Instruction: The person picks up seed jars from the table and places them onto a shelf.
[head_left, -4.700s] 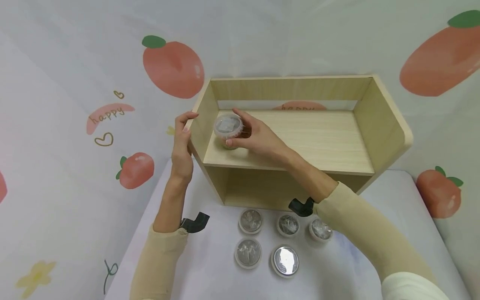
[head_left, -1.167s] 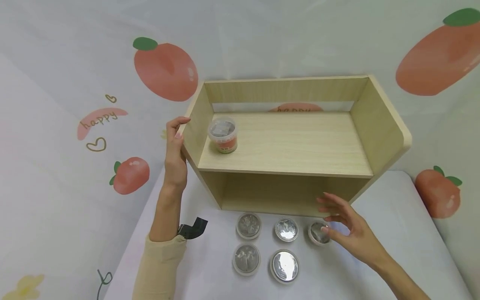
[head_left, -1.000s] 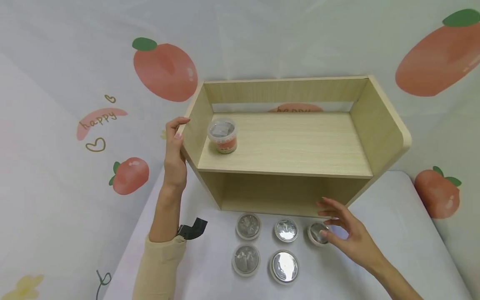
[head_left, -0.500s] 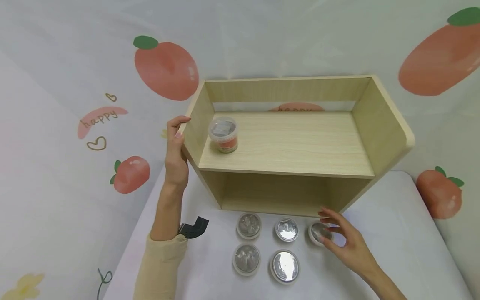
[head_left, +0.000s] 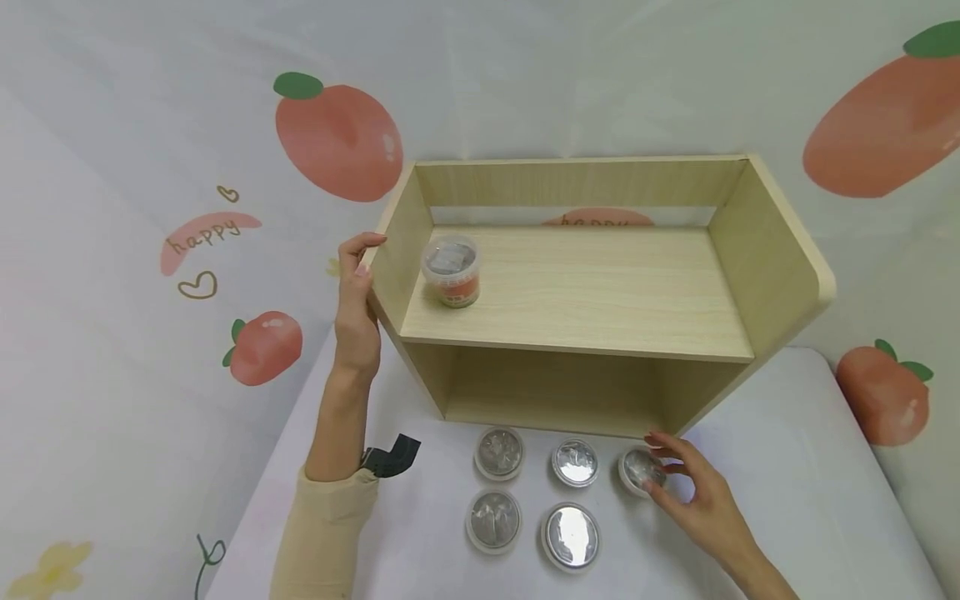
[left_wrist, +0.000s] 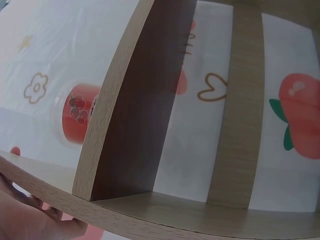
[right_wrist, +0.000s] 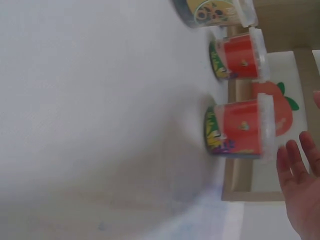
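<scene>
Our right hand (head_left: 701, 507) has thumb and fingers spread beside the rightmost lidded tub (head_left: 639, 468), upright on the worktop (head_left: 806, 475); contact we cannot tell. Our left hand (head_left: 356, 317) grips the wooden shelf unit (head_left: 600, 287). We judge the tub light, stiffish, slightly slippery: best pinched just below its lid (right_wrist: 267, 127).

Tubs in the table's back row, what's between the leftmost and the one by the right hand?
A single shiny-topped tub stands between them in the head view, with white tabletop on both sides.
</scene>
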